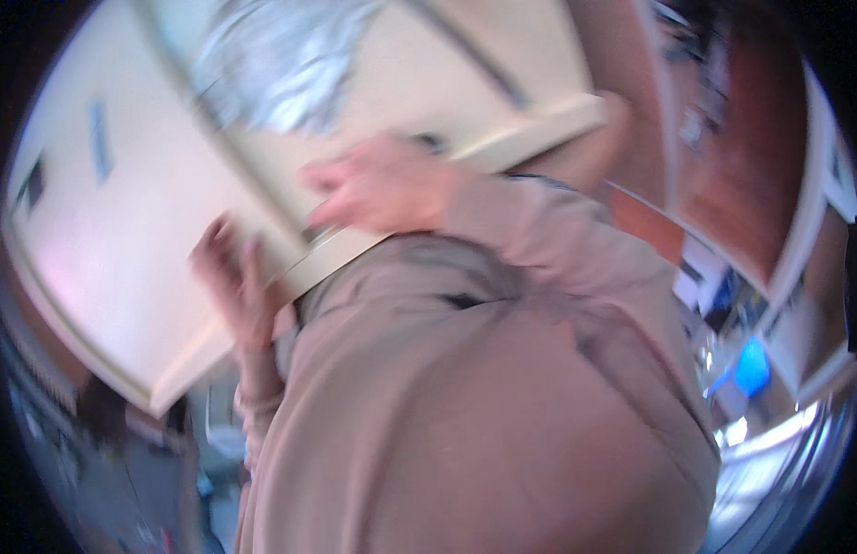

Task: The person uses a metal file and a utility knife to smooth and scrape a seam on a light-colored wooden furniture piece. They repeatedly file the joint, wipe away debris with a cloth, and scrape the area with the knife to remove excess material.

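Note:
My left hand (233,277) is at the near edge of a cream table (124,277), its fingers apart and slightly bent, with nothing seen in them. Blurred by motion, my right hand (382,187) reaches leftward over the same edge, close to a seam in the tabletop. Its fingers look apart, and I make out nothing held. Beyond it lies a crumpled silvery sheet (281,65), perhaps foil or plastic. A small dark thing (430,143), too blurred to name, shows just behind my right hand.
A long thin dark strip (479,60) runs across the far right of the tabletop. On the left part lie a blue strip (99,138) and a dark flat piece (31,182). Reddish-brown floor (751,138) spreads at right, with a bright blue object (751,367) lower down.

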`<state>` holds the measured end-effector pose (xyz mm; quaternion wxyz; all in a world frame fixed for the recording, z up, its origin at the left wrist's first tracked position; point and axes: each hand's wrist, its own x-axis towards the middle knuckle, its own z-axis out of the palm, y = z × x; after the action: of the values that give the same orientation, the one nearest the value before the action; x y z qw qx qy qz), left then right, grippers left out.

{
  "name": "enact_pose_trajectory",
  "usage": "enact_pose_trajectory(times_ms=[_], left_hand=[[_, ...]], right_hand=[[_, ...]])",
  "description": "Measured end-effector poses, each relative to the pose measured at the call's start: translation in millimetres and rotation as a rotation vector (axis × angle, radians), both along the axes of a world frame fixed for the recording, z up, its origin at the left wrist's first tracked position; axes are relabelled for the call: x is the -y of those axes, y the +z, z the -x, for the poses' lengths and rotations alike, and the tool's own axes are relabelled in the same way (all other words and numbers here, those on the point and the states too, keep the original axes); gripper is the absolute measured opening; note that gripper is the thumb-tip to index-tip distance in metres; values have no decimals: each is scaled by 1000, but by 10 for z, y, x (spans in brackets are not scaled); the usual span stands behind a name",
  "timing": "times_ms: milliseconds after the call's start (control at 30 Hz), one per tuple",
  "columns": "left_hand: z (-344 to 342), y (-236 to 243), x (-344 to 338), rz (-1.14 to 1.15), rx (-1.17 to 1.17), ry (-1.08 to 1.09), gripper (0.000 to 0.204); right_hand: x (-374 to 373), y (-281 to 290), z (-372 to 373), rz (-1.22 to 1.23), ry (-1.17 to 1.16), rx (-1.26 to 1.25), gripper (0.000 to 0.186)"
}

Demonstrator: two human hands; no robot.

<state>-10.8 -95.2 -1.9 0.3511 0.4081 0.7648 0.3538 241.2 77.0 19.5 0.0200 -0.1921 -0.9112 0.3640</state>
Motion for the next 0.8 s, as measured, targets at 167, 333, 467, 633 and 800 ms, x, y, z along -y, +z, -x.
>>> enact_pose_trajectory(times_ms=[167, 333, 467, 633, 800], left_hand=[[38, -153, 58, -201, -411, -271, 65], [254, -373, 76, -269, -628, -434, 49], [320, -191, -141, -310, -647, -741, 50], [146, 142, -477, -426, -610, -983, 62], [170, 256, -586, -349, -639, -1073, 65]], right_hand=[[-17, -245, 190, -194, 87, 127, 14], [-138, -444, 398, -298, 185, 13, 26], [-276, -409, 447, -170, 252, 83, 35], [-311, -193, 338, -171, 253, 98, 37], [-370, -170, 253, -123, 232, 131, 37]])
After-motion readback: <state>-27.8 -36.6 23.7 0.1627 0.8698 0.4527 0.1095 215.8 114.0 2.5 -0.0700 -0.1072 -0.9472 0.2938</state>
